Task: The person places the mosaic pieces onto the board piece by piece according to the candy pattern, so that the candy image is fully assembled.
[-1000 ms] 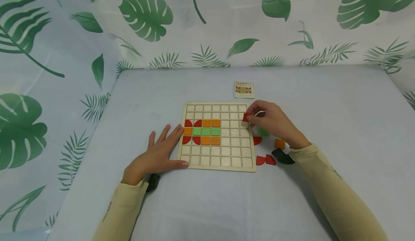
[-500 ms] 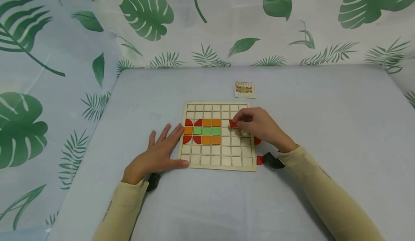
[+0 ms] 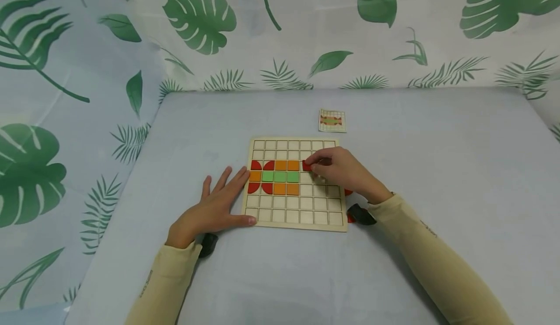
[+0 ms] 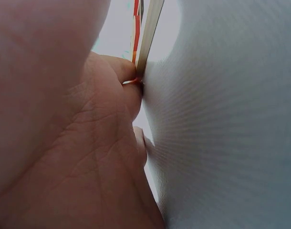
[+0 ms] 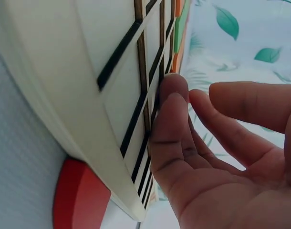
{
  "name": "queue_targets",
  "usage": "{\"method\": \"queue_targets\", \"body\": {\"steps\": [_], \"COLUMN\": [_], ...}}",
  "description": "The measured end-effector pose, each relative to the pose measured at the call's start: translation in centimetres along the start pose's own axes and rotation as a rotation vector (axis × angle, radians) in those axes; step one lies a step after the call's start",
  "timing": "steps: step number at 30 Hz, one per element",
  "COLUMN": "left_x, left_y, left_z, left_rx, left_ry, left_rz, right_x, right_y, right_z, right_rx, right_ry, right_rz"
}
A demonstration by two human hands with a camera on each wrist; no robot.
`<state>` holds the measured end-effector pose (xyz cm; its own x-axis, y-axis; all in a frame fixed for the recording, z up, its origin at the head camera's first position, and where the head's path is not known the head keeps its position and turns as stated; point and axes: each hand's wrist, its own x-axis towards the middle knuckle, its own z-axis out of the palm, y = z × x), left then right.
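A pale wooden grid board lies on the table with red, orange and green tiles set in its left half. Over its third row from the far side, my right hand pinches a red tile, one cell right of the orange tiles; fingers hide part of its shape. In the right wrist view, fingertips come right down at the grid. My left hand is spread flat at the board's left side, fingertips along the edge and thumb on the near left corner. Green tiles fill the middle row.
A small pattern card lies beyond the board's far right corner. Loose red pieces sit by the right edge, partly covered by my right arm; one red piece shows in the right wrist view. Leaf-printed cloth hangs behind the table.
My right hand has carried the red tile leftward from the board's right edge to the cell beside the orange tiles. The left hand has stayed in place.
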<state>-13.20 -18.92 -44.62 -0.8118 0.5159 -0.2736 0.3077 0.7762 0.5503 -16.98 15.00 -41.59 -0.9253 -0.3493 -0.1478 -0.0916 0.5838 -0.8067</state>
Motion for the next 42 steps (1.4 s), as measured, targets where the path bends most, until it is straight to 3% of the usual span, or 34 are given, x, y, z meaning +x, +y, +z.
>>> {"method": "queue_targets", "body": {"steps": [12,20,26,37,42], "left_x": [0.0,0.0,-0.1,0.1,0.1], "left_y": [-0.1,-0.1,-0.1,0.1,0.1], "left_z": [0.0,0.0,0.0,0.1,0.1], "left_rx": [-0.004,-0.005,-0.005,0.007,0.006], "left_ry": [0.003,0.008,0.013,-0.004,-0.001], "left_rz": [0.011,0.016,0.021,-0.002,-0.006], "right_x": [-0.3,-0.5,-0.6,-1.7,-2.2], "right_y": [0.0,0.2,0.2,0.1,0.5], "right_z": [-0.3,-0.3,-0.5,-2.3,-3.6], "right_rx": [-0.095,-0.099,-0.104,-0.044,-0.102], "right_ry": [-0.033,-0.046,-0.057,-0.090,-0.076], "right_rz": [-0.052,-0.108,-0.106,-0.099,-0.106]}}
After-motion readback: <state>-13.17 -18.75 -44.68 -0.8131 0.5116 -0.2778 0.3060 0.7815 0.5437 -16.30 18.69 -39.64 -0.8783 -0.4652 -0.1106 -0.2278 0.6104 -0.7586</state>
